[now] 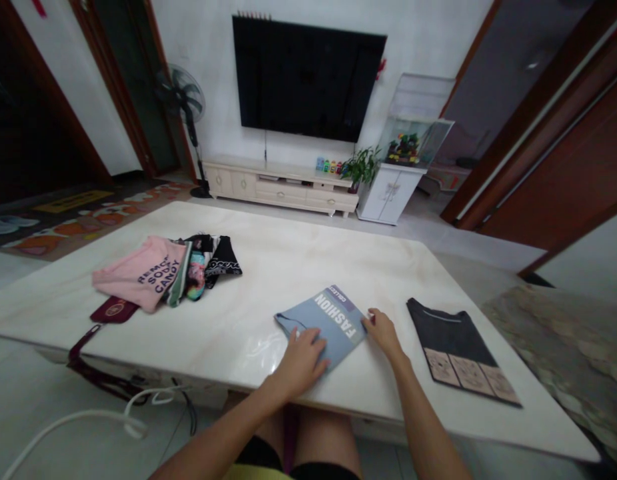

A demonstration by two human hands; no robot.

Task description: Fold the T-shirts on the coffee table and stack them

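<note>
A folded light blue shirt [328, 319] printed "FASHION" lies on the pale marble table [288, 260] in front of me. My left hand [302, 357] rests flat on its near left part, fingers stretched out. My right hand [382, 331] touches the shirt's right edge with fingers extended. Neither hand holds anything.
A folded black shirt [458, 348] lies to the right. A pile of clothes with a pink shirt [146, 272] on top sits at the left, beside a dark red bag [113, 310] whose strap hangs off the edge. Beyond the table are a TV, a fan and a fish tank.
</note>
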